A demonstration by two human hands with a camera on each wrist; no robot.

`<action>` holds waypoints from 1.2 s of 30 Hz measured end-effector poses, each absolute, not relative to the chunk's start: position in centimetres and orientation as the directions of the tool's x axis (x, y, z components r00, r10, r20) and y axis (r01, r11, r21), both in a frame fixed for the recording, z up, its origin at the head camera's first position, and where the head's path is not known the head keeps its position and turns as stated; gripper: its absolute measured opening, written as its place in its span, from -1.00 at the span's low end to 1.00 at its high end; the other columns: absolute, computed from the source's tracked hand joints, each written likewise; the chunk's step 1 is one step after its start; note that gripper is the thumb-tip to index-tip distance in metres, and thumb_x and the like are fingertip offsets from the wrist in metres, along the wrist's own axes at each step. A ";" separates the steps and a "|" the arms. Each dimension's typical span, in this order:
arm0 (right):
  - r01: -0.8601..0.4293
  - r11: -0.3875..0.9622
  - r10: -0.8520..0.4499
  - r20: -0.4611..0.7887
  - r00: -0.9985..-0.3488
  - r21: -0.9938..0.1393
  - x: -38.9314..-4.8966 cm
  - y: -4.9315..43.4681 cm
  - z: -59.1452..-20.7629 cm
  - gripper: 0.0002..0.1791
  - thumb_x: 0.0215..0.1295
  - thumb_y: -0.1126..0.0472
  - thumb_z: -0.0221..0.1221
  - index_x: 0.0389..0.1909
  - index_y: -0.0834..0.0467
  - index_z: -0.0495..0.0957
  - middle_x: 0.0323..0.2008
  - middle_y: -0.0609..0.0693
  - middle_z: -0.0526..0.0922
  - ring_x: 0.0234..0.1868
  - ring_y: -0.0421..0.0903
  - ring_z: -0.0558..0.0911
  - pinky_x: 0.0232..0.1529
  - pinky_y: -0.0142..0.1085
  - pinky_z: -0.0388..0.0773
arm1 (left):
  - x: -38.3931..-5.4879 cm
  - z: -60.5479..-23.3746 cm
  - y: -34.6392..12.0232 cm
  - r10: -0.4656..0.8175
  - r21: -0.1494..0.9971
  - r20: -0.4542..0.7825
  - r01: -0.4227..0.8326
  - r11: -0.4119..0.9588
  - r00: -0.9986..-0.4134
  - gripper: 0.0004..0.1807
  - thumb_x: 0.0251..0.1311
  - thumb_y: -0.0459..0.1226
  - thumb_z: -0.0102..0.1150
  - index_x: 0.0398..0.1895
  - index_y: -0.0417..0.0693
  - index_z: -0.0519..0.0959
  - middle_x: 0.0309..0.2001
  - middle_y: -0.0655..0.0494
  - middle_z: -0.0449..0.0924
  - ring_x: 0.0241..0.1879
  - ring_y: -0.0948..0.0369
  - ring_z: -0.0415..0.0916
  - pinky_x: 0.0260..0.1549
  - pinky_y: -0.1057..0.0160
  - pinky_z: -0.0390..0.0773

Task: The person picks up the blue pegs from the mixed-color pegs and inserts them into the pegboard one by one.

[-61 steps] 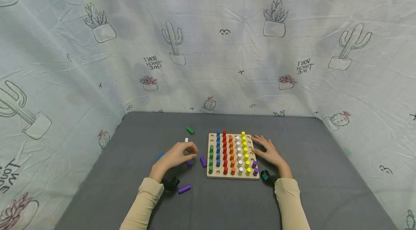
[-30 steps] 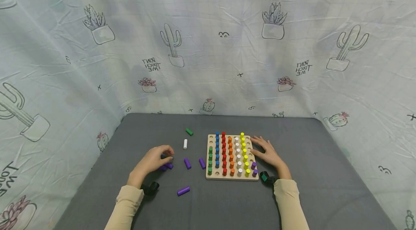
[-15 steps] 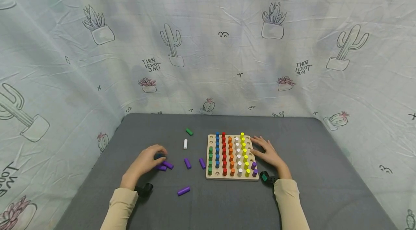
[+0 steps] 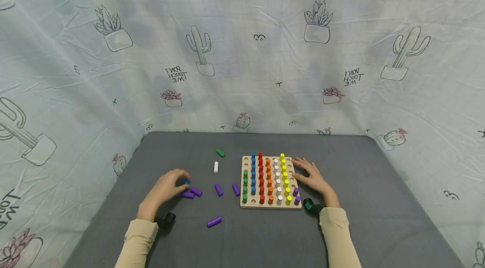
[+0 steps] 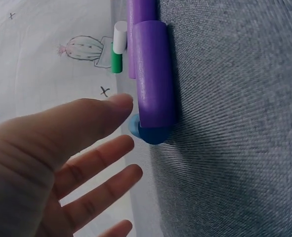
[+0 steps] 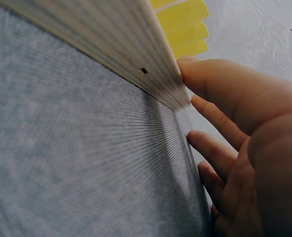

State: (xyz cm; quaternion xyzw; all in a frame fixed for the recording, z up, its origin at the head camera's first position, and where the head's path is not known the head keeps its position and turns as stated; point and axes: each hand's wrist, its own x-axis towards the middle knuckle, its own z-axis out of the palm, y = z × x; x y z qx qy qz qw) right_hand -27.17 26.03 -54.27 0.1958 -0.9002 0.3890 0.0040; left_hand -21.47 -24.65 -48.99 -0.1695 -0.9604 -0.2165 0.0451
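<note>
My left hand (image 4: 168,186) hovers at the left of the loose pegs, thumb and fingers spread apart around a blue peg (image 4: 187,182). In the left wrist view, blue pegs (image 5: 155,135) show partly hidden behind a purple peg (image 5: 155,74), with the thumb tip close beside them. Nothing sits between those fingers. A wooden pegboard (image 4: 271,206) holds columns of green, blue, red, orange, white, yellow and purple pegs. At its right edge rests my right hand (image 4: 314,179), fingers loosely spread and the thumb against the board's side (image 6: 155,64).
Other loose pegs lie on the grey table (image 4: 360,217): a green peg (image 4: 220,152), a white peg (image 4: 216,167), and purple pegs, one being the front purple peg (image 4: 214,221). A cactus-printed cloth (image 4: 242,70) hangs behind.
My left hand has moved left from beside the pegboard to the blue and purple pegs, and its fingers have spread. The right hand has stayed at the board's edge.
</note>
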 end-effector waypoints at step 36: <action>-0.343 0.624 -0.343 0.149 -0.928 -0.702 -27.2 26.0 -54.2 -0.34 0.23 0.03 0.16 0.31 0.15 0.27 0.34 0.27 0.18 0.40 0.28 -0.04 0.33 0.23 -0.35 | -22.0 -49.2 -24.2 0.256 0.436 0.090 0.269 0.859 -0.963 -0.77 0.06 -0.34 0.27 -0.16 -0.12 0.58 -0.34 0.07 0.55 -0.41 0.22 0.43 -0.44 0.22 0.43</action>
